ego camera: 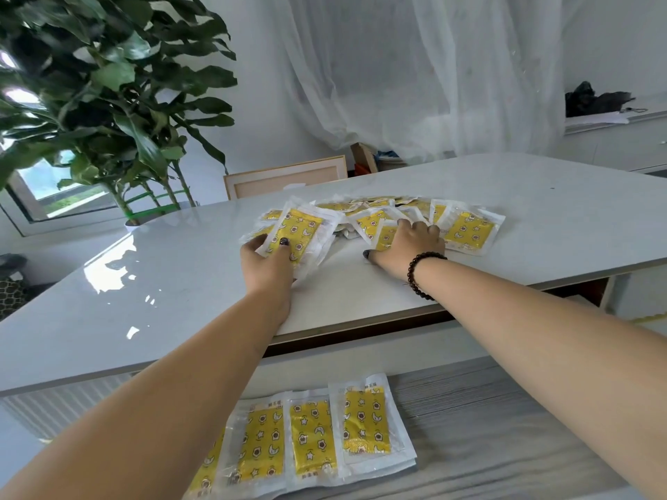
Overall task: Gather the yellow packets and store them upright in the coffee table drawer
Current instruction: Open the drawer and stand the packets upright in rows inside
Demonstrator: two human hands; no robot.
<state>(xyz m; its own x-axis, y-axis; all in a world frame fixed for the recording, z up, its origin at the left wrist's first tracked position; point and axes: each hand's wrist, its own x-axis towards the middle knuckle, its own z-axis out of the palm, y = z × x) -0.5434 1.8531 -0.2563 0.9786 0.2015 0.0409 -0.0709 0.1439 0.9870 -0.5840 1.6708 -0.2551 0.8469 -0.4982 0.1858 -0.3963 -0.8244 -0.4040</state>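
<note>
Here, in the head view, the left hand (269,263) grips a small stack of yellow packets (296,235) with the thumb on top, while the right hand (409,243) lies flat with spread fingers on the loose pile of packets (465,230) on the white table (144,283). To do this step well, I think the right hand should slide the loose ones together and square their edges before lifting, because the film looks slippery. Some packets (314,433) already lie in the open drawer (487,427) below, flat and not upright; behind the glossy table are a big plant (108,84) and a white curtain (415,66).
</note>
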